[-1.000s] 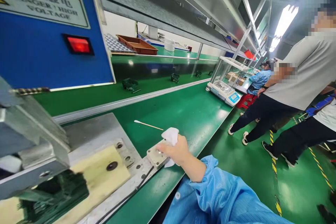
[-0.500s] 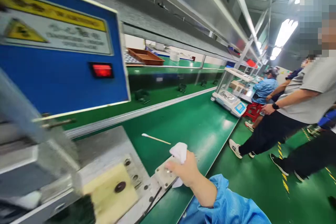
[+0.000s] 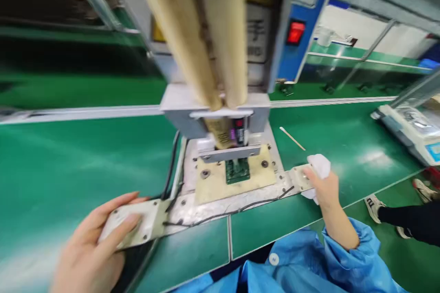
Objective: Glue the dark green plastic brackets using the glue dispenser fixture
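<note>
My left hand [image 3: 92,245] is wrapped around the left button box [image 3: 151,222] of a bench press [image 3: 175,110], its thumb lying on the top. At the other end, my right hand [image 3: 326,192] is closed around a white wipe [image 3: 320,165], and its thumb rests on the right button box [image 3: 298,179]. Between the hands, a small green block [image 3: 237,171] sits on the pale yellow plate [image 3: 213,187] beneath the press head. The press head and two cream-coloured tubes above it are blurred.
A cotton swab [image 3: 293,138] lies on the green bench [image 3: 51,160], right of the press. Black cable [image 3: 220,214] runs along the metal base. A balance [image 3: 409,132] stands at the far right. Shoes and a dark trouser leg [image 3: 405,215] show beyond the bench edge.
My view has swung left and down from the aisle to the press. The left hand is now visible on its button box. My right hand stays at its box with the wipe.
</note>
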`<state>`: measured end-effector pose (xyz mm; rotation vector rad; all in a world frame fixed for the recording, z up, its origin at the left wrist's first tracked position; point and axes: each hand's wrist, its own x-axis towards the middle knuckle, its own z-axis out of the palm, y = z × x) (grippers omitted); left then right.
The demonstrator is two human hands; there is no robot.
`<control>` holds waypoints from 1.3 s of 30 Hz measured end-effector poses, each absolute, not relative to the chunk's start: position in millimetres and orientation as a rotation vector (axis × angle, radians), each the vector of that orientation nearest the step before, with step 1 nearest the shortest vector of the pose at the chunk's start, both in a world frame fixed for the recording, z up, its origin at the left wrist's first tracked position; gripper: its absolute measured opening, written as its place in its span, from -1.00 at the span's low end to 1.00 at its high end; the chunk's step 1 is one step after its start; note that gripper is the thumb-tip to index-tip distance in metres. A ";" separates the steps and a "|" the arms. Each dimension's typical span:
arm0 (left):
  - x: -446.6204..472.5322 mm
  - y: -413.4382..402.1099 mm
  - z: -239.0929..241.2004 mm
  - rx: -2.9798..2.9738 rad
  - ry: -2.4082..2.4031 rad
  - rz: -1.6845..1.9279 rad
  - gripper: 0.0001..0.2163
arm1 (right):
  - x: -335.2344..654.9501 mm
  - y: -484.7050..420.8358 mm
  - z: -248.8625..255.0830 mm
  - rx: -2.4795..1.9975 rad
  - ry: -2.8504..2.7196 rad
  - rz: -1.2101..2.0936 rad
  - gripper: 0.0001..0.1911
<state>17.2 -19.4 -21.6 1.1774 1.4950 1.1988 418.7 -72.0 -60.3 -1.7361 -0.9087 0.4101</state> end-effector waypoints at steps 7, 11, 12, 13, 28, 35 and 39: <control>20.7 -21.0 -21.3 0.814 1.453 1.263 -0.73 | 431.8 -73.2 -73.2 -1.777 -0.673 0.427 -0.34; 21.1 -24.9 -21.0 0.951 1.495 1.287 -0.74 | 430.1 -74.3 -67.3 -1.712 -0.673 0.422 -0.35; 21.8 -26.6 -18.2 1.027 1.536 1.299 -0.73 | 429.8 -74.7 -65.1 -1.711 -0.683 0.411 -0.35; 23.1 -28.1 -13.7 1.115 1.591 1.321 -0.72 | 429.7 -75.1 -63.2 -1.719 -0.694 0.406 -0.35; 113.0 44.7 34.7 1.883 1.142 0.483 -0.33 | 423.1 -78.8 -63.3 -1.719 -0.693 0.448 -0.30; 124.3 49.7 48.8 1.427 0.994 0.548 -0.59 | 422.6 -79.4 -62.4 -1.716 -0.709 0.461 -0.42; 123.7 44.3 65.6 1.265 1.060 0.298 -0.74 | 424.3 -78.6 -63.8 -1.733 -0.694 0.448 -0.41</control>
